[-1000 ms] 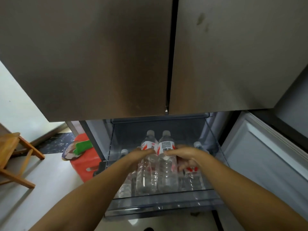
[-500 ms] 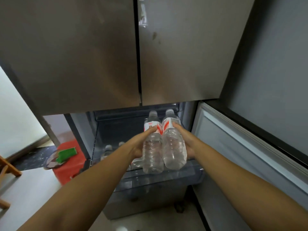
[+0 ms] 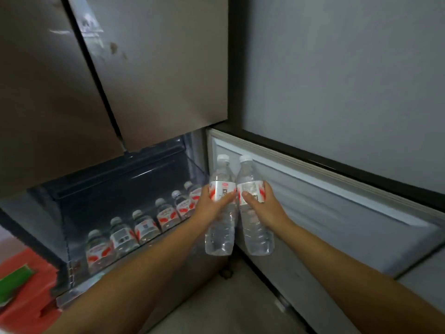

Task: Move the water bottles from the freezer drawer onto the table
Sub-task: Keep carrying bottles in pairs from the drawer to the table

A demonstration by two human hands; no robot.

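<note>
Gripping one water bottle each, left bottle (image 3: 220,213) and right bottle (image 3: 255,213), both hands have lifted clear of the freezer drawer (image 3: 101,280); six remain.

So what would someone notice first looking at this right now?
Two clear water bottles held upright side by side at centre, the left hand on the left bottle and the right hand on the right bottle. Behind and left of them, a row of bottles stands in the open freezer drawer.
</note>
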